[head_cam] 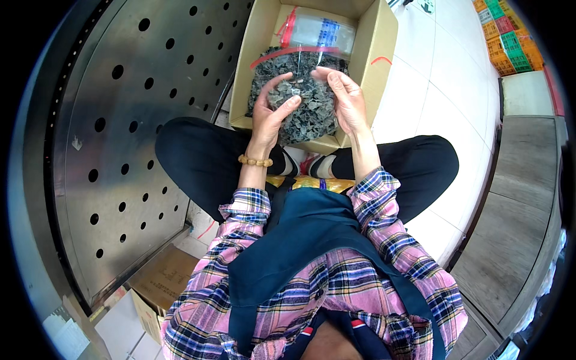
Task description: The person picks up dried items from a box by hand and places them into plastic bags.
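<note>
A clear zip bag [310, 112] with a red closure strip bulges with dark, dried, flaky pieces that look like dried fungus or leaves. My left hand [270, 112] clasps its left side, thumb across the front and fingers curled around the edge. At the bag's upper right is my right hand [346, 96], thumb close to the bent fingers; the fingertips are blurred, and whether they pinch the plastic is unclear. Both hands are over an open cardboard box [375, 58] in front of my crossed legs. More loose dark pieces [265, 67] lie in the box behind the bag.
Flat clear bags [310, 33] with red strips and blue print lie at the box's far end. A perforated metal panel [135, 103] rises close on the left. Another carton [162, 274] stands lower left. On the right are a grey wood-look surface [517, 180] and stacked plastic crates [508, 40].
</note>
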Available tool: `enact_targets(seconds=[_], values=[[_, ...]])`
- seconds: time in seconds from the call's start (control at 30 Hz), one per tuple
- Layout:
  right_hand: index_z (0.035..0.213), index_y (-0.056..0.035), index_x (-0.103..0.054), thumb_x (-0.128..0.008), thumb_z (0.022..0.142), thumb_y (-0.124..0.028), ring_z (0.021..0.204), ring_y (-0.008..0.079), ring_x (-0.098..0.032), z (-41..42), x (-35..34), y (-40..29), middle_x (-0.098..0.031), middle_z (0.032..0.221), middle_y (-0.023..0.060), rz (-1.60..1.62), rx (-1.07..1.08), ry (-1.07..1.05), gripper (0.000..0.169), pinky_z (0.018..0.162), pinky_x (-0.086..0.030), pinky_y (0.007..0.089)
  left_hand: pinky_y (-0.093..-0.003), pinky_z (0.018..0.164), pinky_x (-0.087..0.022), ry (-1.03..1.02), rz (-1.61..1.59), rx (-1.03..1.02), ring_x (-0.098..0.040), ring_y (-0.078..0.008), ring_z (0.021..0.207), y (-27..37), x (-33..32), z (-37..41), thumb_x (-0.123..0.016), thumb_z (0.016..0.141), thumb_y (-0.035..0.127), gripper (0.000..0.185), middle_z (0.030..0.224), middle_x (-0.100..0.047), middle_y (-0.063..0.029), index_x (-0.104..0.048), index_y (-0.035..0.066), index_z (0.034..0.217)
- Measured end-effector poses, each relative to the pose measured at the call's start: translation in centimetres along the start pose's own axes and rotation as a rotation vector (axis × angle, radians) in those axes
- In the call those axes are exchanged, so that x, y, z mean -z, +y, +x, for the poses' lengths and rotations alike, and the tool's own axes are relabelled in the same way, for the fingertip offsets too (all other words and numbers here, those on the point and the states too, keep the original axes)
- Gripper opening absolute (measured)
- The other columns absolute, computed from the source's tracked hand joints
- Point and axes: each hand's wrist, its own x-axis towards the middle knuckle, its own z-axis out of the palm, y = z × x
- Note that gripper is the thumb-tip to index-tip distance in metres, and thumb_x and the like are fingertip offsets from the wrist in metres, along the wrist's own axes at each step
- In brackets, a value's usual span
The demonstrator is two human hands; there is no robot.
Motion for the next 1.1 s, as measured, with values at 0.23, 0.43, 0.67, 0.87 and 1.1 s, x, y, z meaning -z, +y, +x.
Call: enact_targets(seconds=[0.23, 0.43, 0.67, 0.87, 1.1], values=[[0.099, -0.0029, -0.064, -0.061, 0.095, -0.021, 0.095, 0.0160, -0.063, 0.1, 0.2, 1.1, -0.068, 0.099, 0.0089, 0.167, 0.056, 0.097, 0.019, 0.088, -0.050, 0.0289, -0.0255, 0.090, -0.049, -0.031, 0.097, -0.040, -0.058, -0.0104, 0.102, 0.0, -0.1, 0.1, -0.072, 0.083, 0.003, 0.046, 0.114, -0.062, -0.0050, -0.057, 0.008, 0.126], [0.101, -0.0034, -0.063, -0.061, 0.095, -0.023, 0.095, 0.0182, -0.064, 0.3, 0.5, 1.0, -0.068, 0.101, 0.0114, 0.195, 0.122, 0.176, 0.021, 0.089, -0.049, 0.0303, -0.0299, 0.101, -0.042, -0.047, 0.306, -0.235, -0.055, -0.0166, 0.117, 0.4, 0.0, 0.6, -0.043, 0.103, 0.020, 0.033, 0.127, -0.060, -0.0119, -0.054, 0.004, 0.130], [0.101, -0.0036, -0.063, -0.060, 0.095, -0.020, 0.097, 0.0177, -0.064, -0.2, 0.1, 0.4, -0.068, 0.098, 0.0083, 0.143, 0.191, 0.090, 0.017, 0.091, -0.045, 0.0291, -0.0325, 0.102, -0.041, 0.026, 0.380, -0.343, -0.057, -0.0194, 0.116, 0.7, -0.8, 0.5, -0.037, 0.105, 0.021, 0.035, 0.123, -0.062, -0.0148, -0.054, -0.001, 0.126], [0.104, -0.0049, -0.062, -0.061, 0.095, -0.019, 0.098, 0.0186, -0.065, -0.1, 0.5, 1.3, -0.067, 0.098, 0.0065, 0.182, 0.175, 0.109, 0.016, 0.089, -0.045, 0.0298, -0.0331, 0.103, -0.040, 0.003, 0.339, -0.348, -0.057, -0.0208, 0.118, 2.2, -1.0, 0.2, -0.038, 0.105, 0.024, 0.036, 0.123, -0.062, -0.0162, -0.057, -0.001, 0.122], [0.101, -0.0044, -0.061, -0.064, 0.093, -0.013, 0.090, 0.0149, -0.065, -0.6, -0.2, 1.2, -0.067, 0.089, 0.0056, 0.155, 0.195, 0.238, 0.012, 0.084, -0.048, 0.0264, -0.0291, 0.094, -0.045, 0.103, 0.250, -0.286, -0.063, -0.0163, 0.102, 1.8, -0.7, 1.1, -0.041, 0.104, 0.026, 0.035, 0.108, -0.069, -0.0152, -0.060, -0.002, 0.115]])
